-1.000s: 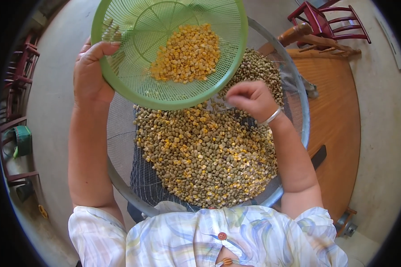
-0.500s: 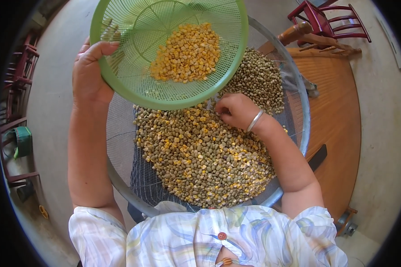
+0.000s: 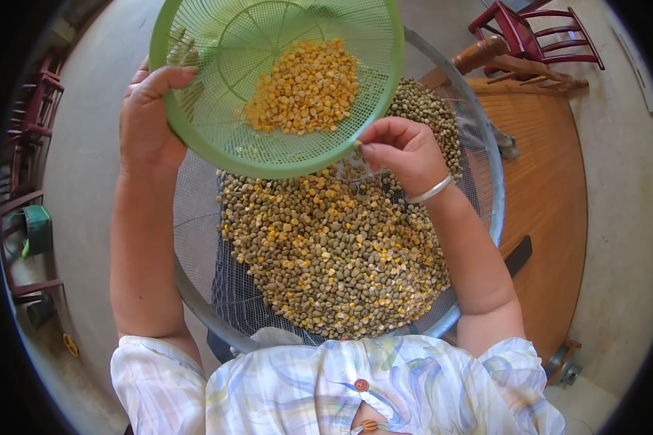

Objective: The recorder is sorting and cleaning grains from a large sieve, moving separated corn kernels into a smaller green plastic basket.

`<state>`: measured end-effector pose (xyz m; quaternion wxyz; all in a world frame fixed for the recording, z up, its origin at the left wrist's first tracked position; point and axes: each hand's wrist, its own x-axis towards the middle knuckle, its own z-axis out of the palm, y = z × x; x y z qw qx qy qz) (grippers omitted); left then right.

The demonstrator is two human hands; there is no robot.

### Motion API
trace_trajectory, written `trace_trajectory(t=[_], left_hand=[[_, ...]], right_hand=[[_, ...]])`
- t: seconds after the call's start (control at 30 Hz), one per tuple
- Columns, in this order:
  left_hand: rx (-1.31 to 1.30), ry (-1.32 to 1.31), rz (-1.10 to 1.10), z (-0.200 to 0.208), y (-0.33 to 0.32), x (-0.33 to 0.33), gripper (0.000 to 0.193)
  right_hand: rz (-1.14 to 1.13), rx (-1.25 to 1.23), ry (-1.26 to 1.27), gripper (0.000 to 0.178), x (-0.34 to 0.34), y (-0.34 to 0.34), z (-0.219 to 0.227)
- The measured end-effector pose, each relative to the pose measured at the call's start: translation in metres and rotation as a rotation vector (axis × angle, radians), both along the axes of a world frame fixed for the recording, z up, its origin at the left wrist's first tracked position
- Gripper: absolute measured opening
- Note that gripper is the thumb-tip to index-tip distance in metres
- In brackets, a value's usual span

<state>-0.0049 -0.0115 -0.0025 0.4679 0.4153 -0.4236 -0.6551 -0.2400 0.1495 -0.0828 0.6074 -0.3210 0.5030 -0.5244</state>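
Note:
My left hand (image 3: pixel 152 116) grips a green plastic mesh basket (image 3: pixel 196 138) by its left rim, thumb over the edge and fingers showing through the mesh. Inside it lies a heap of yellow kernels (image 3: pixel 305 87). At the basket's lower right rim, my right hand (image 3: pixel 408 148), with a silver bangle at the wrist, pinches a small yellowish kernel (image 3: pixel 358 145) between thumb and forefinger. Below spreads a pile of greenish-brown beans mixed with yellow and pale kernels (image 3: pixel 334 254). It rests on a large round wire-mesh sieve (image 3: pixel 196 188). A second, plainer pile of greenish-brown beans (image 3: pixel 442 130) sits behind my right hand.
To the right of the sieve is a wooden tabletop (image 3: pixel 551 181) lying close by. A dark red chair (image 3: pixel 537 36) stands at the far right. More red furniture (image 3: pixel 33 109) and a green container (image 3: pixel 36 230) are along the left side, on a grey floor (image 3: pixel 80 181).
My right hand has risen from the bean pile to the basket's rim, carrying a small kernel. The basket and my left hand have barely shifted.

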Motion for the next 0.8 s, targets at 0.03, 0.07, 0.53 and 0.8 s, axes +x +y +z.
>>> trace_trajectory(t=[0.03,0.07,0.53,0.8], left_hand=[[-0.001,-0.007,0.003,-0.001,-0.001,0.0,0.028],[0.0,-0.006,0.001,0.0,-0.001,-0.001,0.028],[0.004,-0.002,0.034,0.001,0.001,0.001,0.029],[0.015,0.007,-0.003,-0.004,-0.005,0.004,0.028]], right_hand=[[-0.001,0.001,0.001,0.012,0.003,-0.002,0.001],[-0.028,-0.009,0.058,0.011,0.006,-0.004,0.005],[0.538,-0.171,1.004,0.008,-0.017,0.011,-0.028],[0.608,-0.181,1.127,0.01,-0.005,0.014,-0.04]])
